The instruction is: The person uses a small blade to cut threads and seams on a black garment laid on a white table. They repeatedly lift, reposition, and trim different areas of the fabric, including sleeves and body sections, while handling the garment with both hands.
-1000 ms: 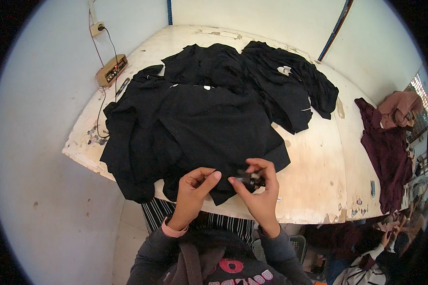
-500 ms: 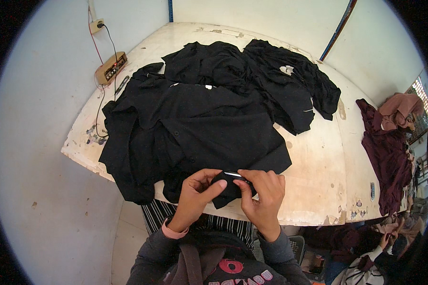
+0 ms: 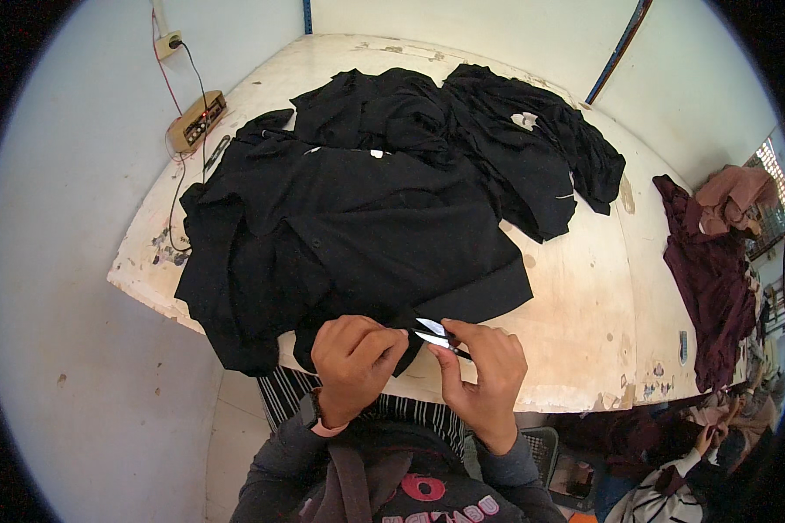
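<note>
Pale, scuffed wood forms the broad tabletop [image 3: 576, 357], lying under the wide, rumpled black cloth garment [image 3: 392, 240]. At the garment's near edge, the bare left hand [image 3: 358, 359] is curled tight, thumb against forefinger, pinching its fabric. By that same edge, the bare right hand [image 3: 487, 370], half closed, grips small metal snips [image 3: 433, 341], pointed shiny blades parted beside the garment's pinched part.

Garment [image 3: 392, 253] spread on table [image 3: 576, 349], at the near left; further garments [image 3: 366, 109] just behind it. Box [image 3: 197, 122] far left, by wall [image 3: 87, 261]. Clothing pile [image 3: 706, 296] at table's right end.
</note>
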Motion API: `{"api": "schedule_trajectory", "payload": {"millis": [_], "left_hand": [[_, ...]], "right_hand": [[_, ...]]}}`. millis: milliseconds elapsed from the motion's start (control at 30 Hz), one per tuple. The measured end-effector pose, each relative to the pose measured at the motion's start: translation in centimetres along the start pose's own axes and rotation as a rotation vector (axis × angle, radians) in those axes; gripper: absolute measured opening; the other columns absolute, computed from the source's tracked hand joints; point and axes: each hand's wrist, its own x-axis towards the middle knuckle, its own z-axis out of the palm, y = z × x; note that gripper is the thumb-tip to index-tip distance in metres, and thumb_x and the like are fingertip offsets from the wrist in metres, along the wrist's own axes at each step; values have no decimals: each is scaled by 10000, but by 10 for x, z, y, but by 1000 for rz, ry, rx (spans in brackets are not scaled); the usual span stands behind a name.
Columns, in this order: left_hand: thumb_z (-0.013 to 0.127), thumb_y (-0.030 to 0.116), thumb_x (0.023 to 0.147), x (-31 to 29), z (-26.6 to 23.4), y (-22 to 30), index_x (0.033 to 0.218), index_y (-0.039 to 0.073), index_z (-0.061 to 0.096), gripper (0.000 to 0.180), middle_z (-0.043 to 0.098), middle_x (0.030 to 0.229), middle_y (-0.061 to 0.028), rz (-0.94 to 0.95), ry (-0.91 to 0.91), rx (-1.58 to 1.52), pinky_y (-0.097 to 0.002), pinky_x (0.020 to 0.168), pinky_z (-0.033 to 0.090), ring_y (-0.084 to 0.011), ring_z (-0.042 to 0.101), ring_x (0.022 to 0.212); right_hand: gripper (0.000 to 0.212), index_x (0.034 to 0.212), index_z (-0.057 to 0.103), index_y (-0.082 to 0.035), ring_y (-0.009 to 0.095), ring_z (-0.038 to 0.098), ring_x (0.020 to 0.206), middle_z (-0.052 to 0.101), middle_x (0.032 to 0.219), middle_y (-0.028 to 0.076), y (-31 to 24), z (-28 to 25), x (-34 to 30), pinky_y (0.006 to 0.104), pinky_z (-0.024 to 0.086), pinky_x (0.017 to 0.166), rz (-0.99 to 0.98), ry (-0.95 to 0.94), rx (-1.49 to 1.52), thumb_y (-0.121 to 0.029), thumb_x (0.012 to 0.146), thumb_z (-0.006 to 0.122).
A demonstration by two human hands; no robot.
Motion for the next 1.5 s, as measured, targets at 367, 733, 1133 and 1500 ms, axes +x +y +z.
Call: {"api": "schedule_trajectory", "payload": {"millis": [367, 733, 1133, 1500], "left_hand": [[804, 109, 692, -5, -1, -1, 894, 141, 740, 215, 654, 778, 16, 100, -14, 47, -331, 660, 448, -165, 650, 742], [745, 165, 706, -11, -1, -9, 952, 246, 744, 260, 662, 889, 60, 349, -58, 166, -310, 733, 429, -132, 668, 876], [737, 161, 706, -11, 0, -7, 932, 245, 741, 241, 681, 906, 49, 389, -53, 169, -311, 722, 427, -127, 666, 845], [876, 120, 651, -9, 5, -5, 877, 144, 733, 269, 614, 701, 36, 86, -29, -51, -316, 575, 375, -136, 574, 593]], "right_hand": [[207, 986, 721, -64, 214, 576, 641, 706, 856, 36, 3, 3, -4, 356, 350, 593, -1, 3, -3, -126, 803, 797], [236, 1005, 716, -69, 209, 570, 640, 703, 866, 37, -3, -8, -1, 352, 354, 597, 11, -29, -96, -129, 794, 802], [232, 995, 713, -64, 206, 586, 659, 684, 826, 38, -1, -6, -2, 355, 362, 616, 33, -17, -129, -146, 797, 802], [237, 999, 714, -59, 207, 590, 662, 697, 848, 40, 3, -6, -6, 356, 361, 610, 41, -11, -11, -132, 792, 804]]}}
